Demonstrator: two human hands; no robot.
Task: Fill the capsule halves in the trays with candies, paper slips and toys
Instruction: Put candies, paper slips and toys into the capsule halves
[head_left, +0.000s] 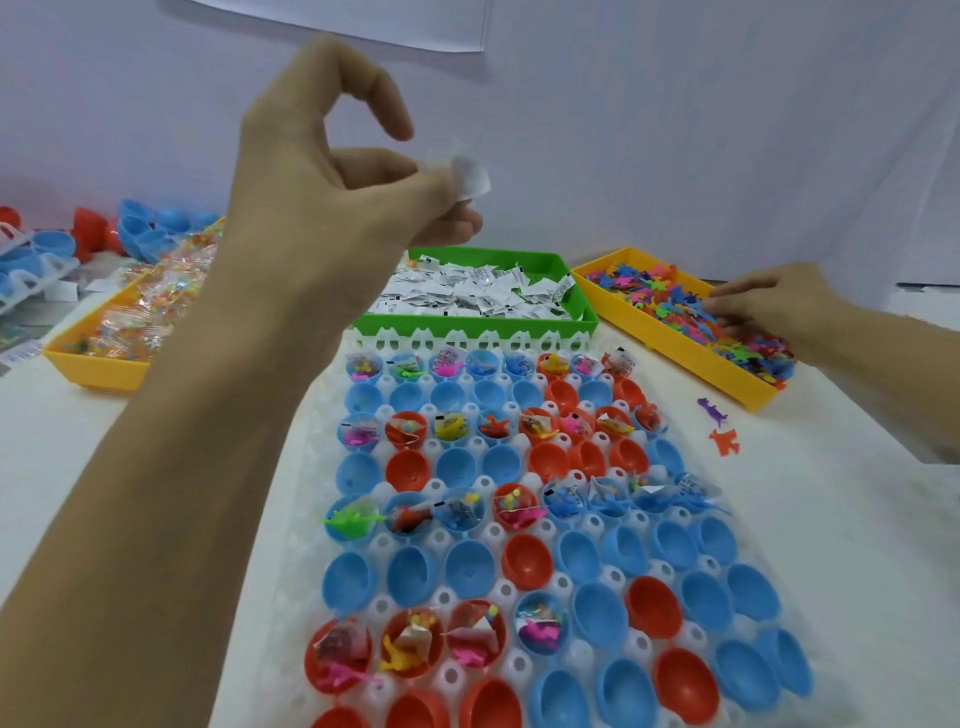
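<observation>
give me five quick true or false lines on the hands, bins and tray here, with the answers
1. The left hand pinches paper slips above the tray. True.
2. The right hand rests in the green bin. False: it reaches into the yellow bin of toys.
3. The green bin holds paper slips. True.
4. Every capsule half in the white tray is filled. False: filled rows alternate with empty ones.
5. Two toys lie loose on the table right of the tray. True.
</observation>
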